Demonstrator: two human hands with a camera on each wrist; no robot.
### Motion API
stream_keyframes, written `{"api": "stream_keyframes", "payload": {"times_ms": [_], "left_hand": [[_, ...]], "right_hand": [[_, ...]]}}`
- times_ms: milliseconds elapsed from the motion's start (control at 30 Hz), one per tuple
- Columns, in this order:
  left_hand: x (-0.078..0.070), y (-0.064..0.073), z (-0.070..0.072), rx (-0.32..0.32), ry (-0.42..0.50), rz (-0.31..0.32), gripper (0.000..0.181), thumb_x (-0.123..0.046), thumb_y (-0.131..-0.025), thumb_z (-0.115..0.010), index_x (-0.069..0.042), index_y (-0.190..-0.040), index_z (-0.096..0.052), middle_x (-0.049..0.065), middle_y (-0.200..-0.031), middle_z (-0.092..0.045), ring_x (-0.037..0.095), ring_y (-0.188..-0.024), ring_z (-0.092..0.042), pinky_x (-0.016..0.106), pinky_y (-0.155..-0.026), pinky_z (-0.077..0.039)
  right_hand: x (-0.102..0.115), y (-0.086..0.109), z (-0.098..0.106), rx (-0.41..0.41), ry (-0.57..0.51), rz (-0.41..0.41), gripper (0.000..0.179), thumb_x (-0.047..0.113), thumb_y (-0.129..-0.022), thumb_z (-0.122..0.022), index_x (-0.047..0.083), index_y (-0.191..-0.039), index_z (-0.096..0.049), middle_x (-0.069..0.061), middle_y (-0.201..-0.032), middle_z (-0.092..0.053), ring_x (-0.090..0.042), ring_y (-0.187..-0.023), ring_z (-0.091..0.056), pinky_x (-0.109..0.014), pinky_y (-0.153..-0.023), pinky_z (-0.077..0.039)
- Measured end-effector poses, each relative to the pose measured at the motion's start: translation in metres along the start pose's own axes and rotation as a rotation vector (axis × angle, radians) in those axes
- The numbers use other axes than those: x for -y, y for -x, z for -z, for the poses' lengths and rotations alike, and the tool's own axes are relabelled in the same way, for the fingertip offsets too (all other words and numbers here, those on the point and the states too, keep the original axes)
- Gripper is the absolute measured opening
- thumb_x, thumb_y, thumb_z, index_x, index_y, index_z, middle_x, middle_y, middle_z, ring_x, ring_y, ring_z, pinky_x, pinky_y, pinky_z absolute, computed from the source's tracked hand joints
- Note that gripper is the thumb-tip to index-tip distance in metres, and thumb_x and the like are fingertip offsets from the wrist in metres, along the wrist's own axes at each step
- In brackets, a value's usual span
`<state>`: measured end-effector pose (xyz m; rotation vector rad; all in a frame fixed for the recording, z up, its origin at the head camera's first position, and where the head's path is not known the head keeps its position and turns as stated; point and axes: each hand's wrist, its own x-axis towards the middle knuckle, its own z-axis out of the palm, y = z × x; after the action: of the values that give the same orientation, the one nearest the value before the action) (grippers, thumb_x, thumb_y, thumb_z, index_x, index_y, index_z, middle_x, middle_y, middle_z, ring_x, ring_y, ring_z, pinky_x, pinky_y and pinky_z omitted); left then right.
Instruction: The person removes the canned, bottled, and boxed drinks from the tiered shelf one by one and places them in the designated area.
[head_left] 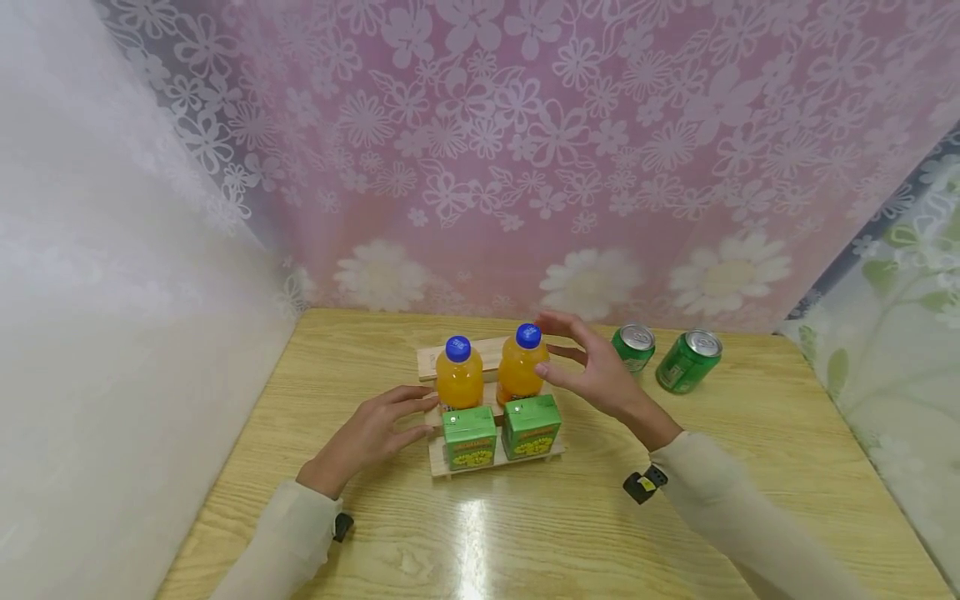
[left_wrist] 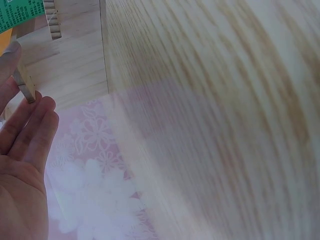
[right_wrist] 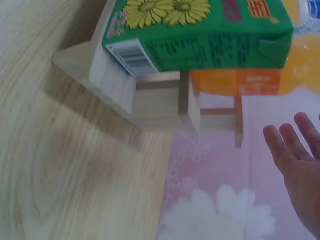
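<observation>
A small tiered wooden rack (head_left: 491, 348) stands on the table. Two orange drink bottles with blue caps, a left bottle (head_left: 460, 382) and a right bottle (head_left: 521, 371), stand on its middle step. Below them on the front step are two green drink cartons, a left carton (head_left: 470, 442) and a right carton (head_left: 531, 432). My left hand (head_left: 371, 433) is at the rack's left end; in the left wrist view its fingertips (left_wrist: 47, 103) lie by a step's end, contact uncertain. Fingers spread, my right hand (head_left: 592, 367) is beside the right bottle, holding nothing.
Two green cans, a nearer can (head_left: 688, 362) and another can (head_left: 634, 346), stand to the right of the rack, behind my right hand. A pink flowered curtain (head_left: 480, 167) hangs along the wooden table's (head_left: 555, 533) back edge. White sheeting (head_left: 135, 333) borders the left side.
</observation>
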<state>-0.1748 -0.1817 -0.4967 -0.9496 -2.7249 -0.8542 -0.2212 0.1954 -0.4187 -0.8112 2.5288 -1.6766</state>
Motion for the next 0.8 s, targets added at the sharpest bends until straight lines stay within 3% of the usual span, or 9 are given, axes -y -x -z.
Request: {"api": "stream_keyframes", "payload": {"times_ms": [300, 800], "left_hand": [[0.0, 0.0, 0.001, 0.01, 0.002, 0.01, 0.049, -0.023, -0.098, -0.084, -0.013, -0.144, -0.073, 0.011, -0.148, -0.069, 0.031, -0.134, -0.069, 0.047, -0.111, -0.059], [0.001, 0.0, -0.001, -0.001, -0.002, 0.01, 0.049, -0.024, -0.098, -0.084, -0.014, -0.144, -0.073, 0.01, -0.147, -0.069, 0.031, -0.133, -0.07, 0.047, -0.109, -0.061]], "right_hand": [[0.0, -0.001, -0.015, 0.038, 0.02, -0.064, 0.071, 0.022, -0.096, -0.084, 0.017, -0.159, -0.052, -0.011, -0.156, -0.058, -0.037, -0.148, -0.052, -0.063, -0.121, -0.05], [-0.005, -0.001, -0.024, 0.068, 0.047, -0.071, 0.063, 0.024, -0.097, -0.083, 0.013, -0.152, -0.055, -0.011, -0.145, -0.065, -0.036, -0.134, -0.065, -0.064, -0.116, -0.054]]}}
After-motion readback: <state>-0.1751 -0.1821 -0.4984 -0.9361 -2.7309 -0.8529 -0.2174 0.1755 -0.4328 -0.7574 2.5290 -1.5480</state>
